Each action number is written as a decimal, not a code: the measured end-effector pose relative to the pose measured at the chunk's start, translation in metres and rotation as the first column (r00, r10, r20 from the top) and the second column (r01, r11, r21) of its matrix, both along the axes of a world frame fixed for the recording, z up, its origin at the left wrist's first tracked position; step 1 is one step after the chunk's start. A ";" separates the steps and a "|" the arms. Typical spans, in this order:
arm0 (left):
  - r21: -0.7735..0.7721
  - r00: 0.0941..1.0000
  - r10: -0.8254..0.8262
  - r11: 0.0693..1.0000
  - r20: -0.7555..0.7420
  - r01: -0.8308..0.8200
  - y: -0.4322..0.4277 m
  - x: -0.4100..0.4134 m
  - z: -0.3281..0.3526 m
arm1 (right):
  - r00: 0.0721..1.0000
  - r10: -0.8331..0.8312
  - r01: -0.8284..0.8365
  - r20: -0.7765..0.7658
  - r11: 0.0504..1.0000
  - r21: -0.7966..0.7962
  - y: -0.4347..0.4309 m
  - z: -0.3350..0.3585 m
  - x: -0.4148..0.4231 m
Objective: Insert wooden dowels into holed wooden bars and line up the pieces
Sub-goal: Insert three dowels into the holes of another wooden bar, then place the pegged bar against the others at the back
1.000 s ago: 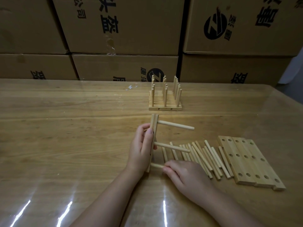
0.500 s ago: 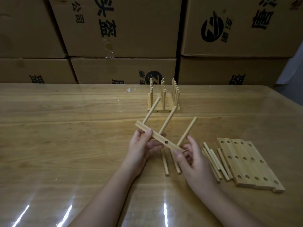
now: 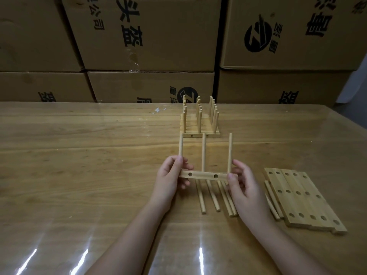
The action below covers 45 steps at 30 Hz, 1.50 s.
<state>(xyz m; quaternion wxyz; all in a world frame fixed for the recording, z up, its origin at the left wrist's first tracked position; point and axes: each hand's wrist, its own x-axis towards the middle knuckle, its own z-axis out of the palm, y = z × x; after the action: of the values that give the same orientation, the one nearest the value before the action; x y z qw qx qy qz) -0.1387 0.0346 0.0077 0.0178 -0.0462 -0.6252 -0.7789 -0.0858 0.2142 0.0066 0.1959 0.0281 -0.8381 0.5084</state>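
Observation:
I hold a holed wooden bar (image 3: 202, 175) level above the table, with three dowels (image 3: 203, 151) standing upright in it. My left hand (image 3: 168, 181) grips the bar's left end and my right hand (image 3: 245, 187) grips its right end. Two side holes face me. Several loose dowels (image 3: 213, 197) lie on the table under the bar, some hidden by my right hand. A flat row of empty holed bars (image 3: 303, 199) lies to the right. Farther back stands a lined-up group of finished bars with upright dowels (image 3: 199, 121).
The glossy wooden table (image 3: 79, 165) stretches wide to the left. Stacked cardboard boxes (image 3: 149, 36) form a wall along its far edge. A small scrap (image 3: 158, 110) lies near the back. Two more dowels (image 3: 273, 201) rest against the empty bars' left side.
The bar stood on end with dowels pointing right; my hands lifted it, turned it level with dowels upright, and my right hand moved from the third dowel to the bar's end.

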 end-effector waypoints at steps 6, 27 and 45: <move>-0.205 0.998 0.032 0.978 -0.045 -0.040 -0.001 0.003 -0.001 | 0.995 -0.069 0.082 -0.073 0.979 0.186 0.008 0.003 -0.004; -0.685 0.999 -0.047 0.729 -0.024 0.018 -0.037 -0.058 0.026 | 0.998 -0.060 0.063 -0.019 0.933 0.354 0.004 -0.004 -0.006; -0.890 0.978 0.135 0.408 -0.162 -0.204 0.008 -0.165 -0.006 | 0.997 -0.063 0.081 -0.051 0.777 0.624 -0.003 -0.007 -0.007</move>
<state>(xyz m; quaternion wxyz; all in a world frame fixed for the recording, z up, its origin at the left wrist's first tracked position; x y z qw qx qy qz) -0.3039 0.0431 0.0020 0.0889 -0.0103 -0.9447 -0.3155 -0.0929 0.2109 -0.0007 0.2063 0.0666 -0.9569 0.1932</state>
